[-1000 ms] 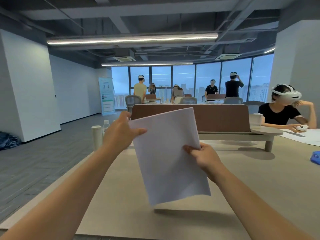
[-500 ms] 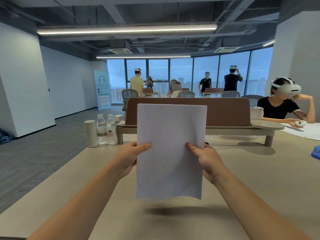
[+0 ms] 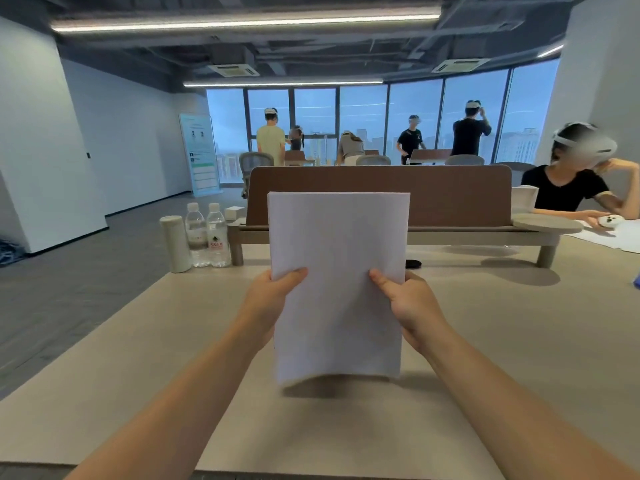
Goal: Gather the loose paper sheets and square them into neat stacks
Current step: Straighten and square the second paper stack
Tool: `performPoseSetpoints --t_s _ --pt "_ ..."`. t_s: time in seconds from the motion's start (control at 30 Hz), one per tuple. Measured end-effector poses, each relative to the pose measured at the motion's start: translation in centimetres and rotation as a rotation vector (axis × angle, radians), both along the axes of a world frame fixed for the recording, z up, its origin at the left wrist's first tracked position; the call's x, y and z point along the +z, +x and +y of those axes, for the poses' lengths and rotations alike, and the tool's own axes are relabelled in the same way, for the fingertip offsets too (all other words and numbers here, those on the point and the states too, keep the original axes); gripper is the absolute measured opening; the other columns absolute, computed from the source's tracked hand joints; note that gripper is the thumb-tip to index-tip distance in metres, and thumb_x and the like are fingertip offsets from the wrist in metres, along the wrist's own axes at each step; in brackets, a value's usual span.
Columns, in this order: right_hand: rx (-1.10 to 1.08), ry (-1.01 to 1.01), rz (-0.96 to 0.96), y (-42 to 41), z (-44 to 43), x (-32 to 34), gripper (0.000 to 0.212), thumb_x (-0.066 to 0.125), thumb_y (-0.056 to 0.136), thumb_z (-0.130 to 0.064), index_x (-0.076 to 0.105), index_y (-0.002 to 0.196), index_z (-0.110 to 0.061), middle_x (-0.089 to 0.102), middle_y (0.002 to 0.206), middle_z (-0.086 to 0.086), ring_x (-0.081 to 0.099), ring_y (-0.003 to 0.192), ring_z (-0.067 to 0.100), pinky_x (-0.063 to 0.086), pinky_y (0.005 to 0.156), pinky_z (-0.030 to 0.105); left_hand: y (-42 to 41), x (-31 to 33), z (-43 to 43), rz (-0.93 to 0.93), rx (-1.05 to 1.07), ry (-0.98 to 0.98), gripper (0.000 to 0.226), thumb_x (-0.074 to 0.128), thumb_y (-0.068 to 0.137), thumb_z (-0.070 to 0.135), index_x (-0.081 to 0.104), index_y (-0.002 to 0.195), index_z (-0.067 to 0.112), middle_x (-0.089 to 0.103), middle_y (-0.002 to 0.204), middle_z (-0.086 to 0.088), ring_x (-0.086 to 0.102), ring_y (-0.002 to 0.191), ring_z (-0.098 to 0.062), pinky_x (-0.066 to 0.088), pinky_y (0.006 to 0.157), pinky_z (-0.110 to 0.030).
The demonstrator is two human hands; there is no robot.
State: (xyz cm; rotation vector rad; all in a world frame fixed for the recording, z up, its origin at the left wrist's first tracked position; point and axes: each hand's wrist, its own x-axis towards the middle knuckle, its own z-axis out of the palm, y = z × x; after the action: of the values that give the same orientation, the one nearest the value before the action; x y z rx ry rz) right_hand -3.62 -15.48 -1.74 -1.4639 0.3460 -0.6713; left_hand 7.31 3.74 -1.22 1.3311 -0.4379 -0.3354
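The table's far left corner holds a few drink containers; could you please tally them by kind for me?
Clear water bottles: 2
Beige cylindrical tumbler: 1
Total: 3

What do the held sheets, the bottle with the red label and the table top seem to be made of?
Sheets: thin matte white paper; the lower edge bows. Bottle with the red label: clear plastic, probably; one sees through it. Table top: smooth matte beige, perhaps laminate; the look leaves it open.
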Motion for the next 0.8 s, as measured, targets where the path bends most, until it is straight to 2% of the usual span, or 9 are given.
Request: performPoseSetpoints --t_s 0.13,0.23,0.37,0.43,0.53,0.67,0.8 --pt "-0.016 -0.057 0.027 0.2 0.3 -1.0 0.024 0.073 0.088 -0.032 0.071 0.104 -0.015 0.076 0.097 -0.001 0.072 0.090 0.021 0.058 0.085 0.040 -0.2 -1.6 -0.6 -0.069 0.136 0.031 0.027 0.078 0.080 0.027 0.072 0.106 0.020 0.076 0.101 -0.004 0.071 0.096 -0.028 0.056 0.090 -0.051" --pt "-0.001 -0.108 0.049 0.0 0.6 -1.2 0.014 0.074 0.088 -0.031 0.071 0.095 -0.019 0.076 0.094 -0.003 0.072 0.088 0.018 0.059 0.082 0.038 -0.3 -2.0 -0.8 -0.068 0.192 0.026 0.018 0.078 0.081 0.025 0.073 0.097 0.020 0.076 0.097 -0.004 0.072 0.093 -0.027 0.056 0.090 -0.052" --pt "-0.028 -0.110 0.025 -0.1 0.5 -0.1 0.008 0.073 0.088 -0.027 0.069 0.084 -0.021 0.074 0.088 -0.005 0.072 0.084 0.018 0.058 0.079 0.036 0.0 -1.2 -0.9 -0.098 0.211 0.009 0.032 0.081 0.075 0.029 0.074 0.103 0.017 0.076 0.098 -0.005 0.071 0.095 -0.029 0.055 0.091 -0.053" --pt "-0.013 -0.101 0.027 0.1 0.7 -0.4 0.005 0.074 0.088 -0.023 0.070 0.085 -0.020 0.075 0.088 -0.004 0.072 0.084 0.018 0.058 0.079 0.037 0.0 -1.5 -0.9 -0.102 0.201 0.023 0.034 0.082 0.071 0.032 0.074 0.101 0.017 0.076 0.098 -0.005 0.071 0.096 -0.029 0.055 0.092 -0.054" --pt "-0.006 -0.090 0.062 0.1 1.0 -1.2 0.004 0.074 0.087 -0.022 0.071 0.089 -0.020 0.076 0.090 -0.003 0.072 0.088 0.021 0.059 0.082 0.039 -0.3 -2.2 -0.7 -0.092 0.193 0.041 0.025 0.082 0.076 0.029 0.074 0.098 0.020 0.077 0.097 -0.003 0.071 0.095 -0.028 0.054 0.092 -0.055" --pt "-0.021 -0.083 0.035 0.0 1.0 -0.8 0.005 0.075 0.085 -0.022 0.071 0.086 -0.020 0.076 0.089 -0.003 0.072 0.084 0.019 0.058 0.079 0.037 -0.1 -1.8 -0.7 -0.073 0.184 0.010 0.039 0.082 0.067 0.035 0.074 0.101 0.016 0.077 0.097 -0.005 0.072 0.095 -0.031 0.054 0.091 -0.055" --pt "-0.017 -0.064 0.062 0.1 1.2 -1.2 0.005 0.075 0.085 -0.022 0.071 0.088 -0.020 0.076 0.093 0.000 0.072 0.086 0.021 0.058 0.083 0.041 -0.1 -2.3 -0.6 -0.070 0.188 0.023 0.034 0.082 0.073 0.033 0.074 0.102 0.018 0.076 0.098 -0.005 0.071 0.096 -0.031 0.054 0.091 -0.056"
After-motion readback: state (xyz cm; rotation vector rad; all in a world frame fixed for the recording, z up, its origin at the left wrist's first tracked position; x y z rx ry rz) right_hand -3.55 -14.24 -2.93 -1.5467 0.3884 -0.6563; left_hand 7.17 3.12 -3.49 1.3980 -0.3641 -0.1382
